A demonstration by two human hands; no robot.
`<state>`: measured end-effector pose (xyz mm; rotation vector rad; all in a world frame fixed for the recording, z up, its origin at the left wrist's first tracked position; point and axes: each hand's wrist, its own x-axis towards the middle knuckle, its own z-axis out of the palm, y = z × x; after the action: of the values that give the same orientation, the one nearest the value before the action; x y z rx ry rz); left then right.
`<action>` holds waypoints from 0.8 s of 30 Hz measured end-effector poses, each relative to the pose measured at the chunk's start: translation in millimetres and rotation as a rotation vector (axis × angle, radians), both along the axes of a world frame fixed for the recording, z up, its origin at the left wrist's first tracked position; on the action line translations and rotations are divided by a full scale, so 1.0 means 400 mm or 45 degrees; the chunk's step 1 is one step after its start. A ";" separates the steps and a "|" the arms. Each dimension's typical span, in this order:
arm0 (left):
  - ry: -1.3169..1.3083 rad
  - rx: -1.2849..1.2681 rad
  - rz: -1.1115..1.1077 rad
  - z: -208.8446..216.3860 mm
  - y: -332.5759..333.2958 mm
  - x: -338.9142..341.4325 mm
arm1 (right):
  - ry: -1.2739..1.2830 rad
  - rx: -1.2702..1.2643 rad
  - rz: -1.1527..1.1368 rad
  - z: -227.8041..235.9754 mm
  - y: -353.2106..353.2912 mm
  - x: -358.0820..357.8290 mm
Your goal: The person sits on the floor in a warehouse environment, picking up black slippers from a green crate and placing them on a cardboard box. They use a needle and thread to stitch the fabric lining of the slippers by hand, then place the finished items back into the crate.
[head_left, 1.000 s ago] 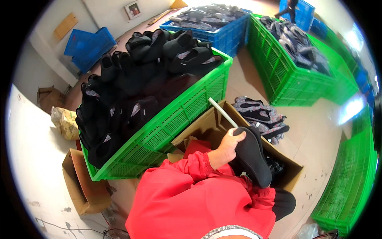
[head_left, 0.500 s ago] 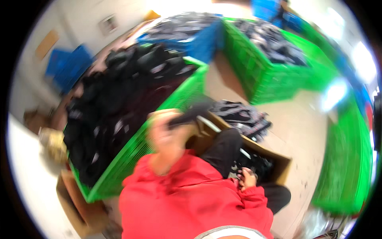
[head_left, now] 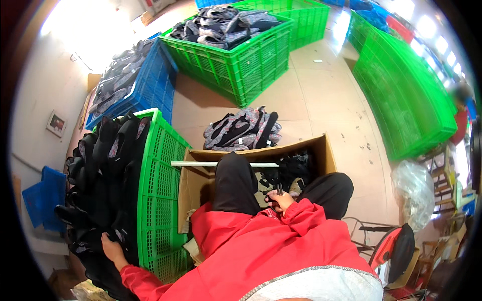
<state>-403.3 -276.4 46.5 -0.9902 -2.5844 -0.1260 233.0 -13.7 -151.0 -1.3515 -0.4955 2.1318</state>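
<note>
My left hand [head_left: 113,252] rests among black padded fabric pieces [head_left: 108,185], which look like shoe uppers, heaped in a green crate [head_left: 163,210] on my left. Its fingertips are buried between the dark pieces, so their grip does not show. In front of my lap, my right hand [head_left: 282,201] is closed around small dark snips [head_left: 280,189], blades pointing up. Below it, an open cardboard box [head_left: 329,153] stands between my knees, with small black bits [head_left: 296,168] inside. A pale bar [head_left: 198,164] lies across the box.
A pile of grey-and-black patterned pieces [head_left: 241,129] lies on the floor beyond the box. Farther off stand a filled green crate [head_left: 236,70] and a filled blue crate [head_left: 150,80]. More green crates [head_left: 401,90], a clear plastic bag [head_left: 414,190] and a round-backed chair [head_left: 396,253] are on the right.
My left hand, blurred with a dark piece above the box before, is now down at the black heap in the left crate. The view has swung. My right hand stays by the box.
</note>
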 end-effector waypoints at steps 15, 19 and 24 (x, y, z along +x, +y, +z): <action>-3.090 -0.268 -3.031 0.398 0.561 1.302 | -0.054 0.101 -0.082 0.054 -0.039 0.065; -3.844 -0.809 -2.814 0.480 0.462 1.470 | -0.055 0.066 -0.218 -0.011 -0.081 0.095; -3.906 -1.171 -2.693 0.503 0.453 1.529 | 0.057 0.252 -0.220 -0.266 -0.093 0.163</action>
<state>208.5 -95.1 247.6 0.7636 -0.7279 0.2897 298.3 -51.0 -257.3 -1.1891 -0.5364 1.9146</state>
